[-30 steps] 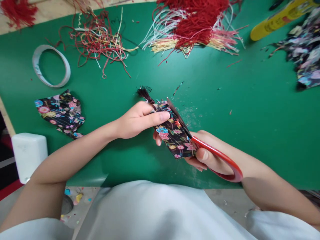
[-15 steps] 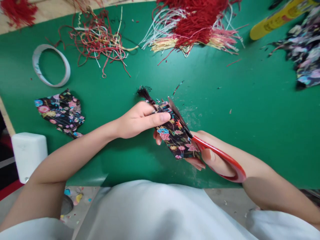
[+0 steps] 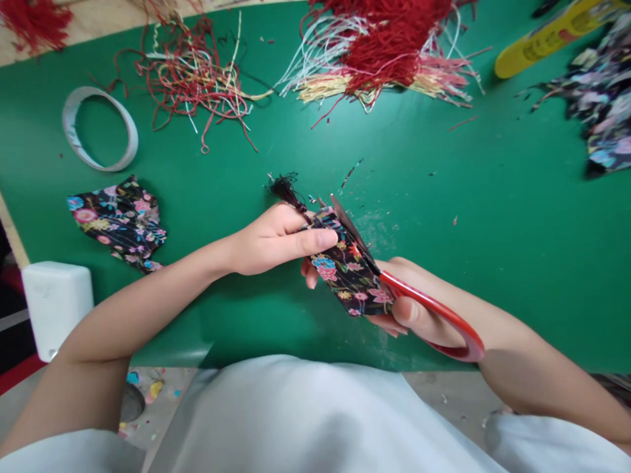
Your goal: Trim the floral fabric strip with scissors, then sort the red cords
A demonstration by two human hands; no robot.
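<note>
My left hand (image 3: 276, 242) is closed on a black floral fabric piece (image 3: 348, 272), with the thumb flat on its upper part. A black tassel (image 3: 286, 189) sticks out above that hand, by the fabric's top edge. In my right hand (image 3: 419, 315) are red-handled scissors (image 3: 434, 309), thumb through one loop. Their dark blades lie along the right edge of the fabric, tips pointing up and left. The lower fabric corner rests by my right fingers. Whether the blades are fully closed is hard to see.
On the green table (image 3: 517, 230) lie a tape ring (image 3: 133, 135), another floral cloth (image 3: 121, 220), tangled cords (image 3: 197, 75) and red tassels (image 3: 394, 52). A yellow tube (image 3: 542, 43) and fabric scraps (image 3: 604, 98) are at right. A white box (image 3: 58, 309) stands at the left edge.
The fabric's top has dropped slightly in my left hand, and the tassel has shifted a little to the left. The scissors stay at the fabric's right edge.
</note>
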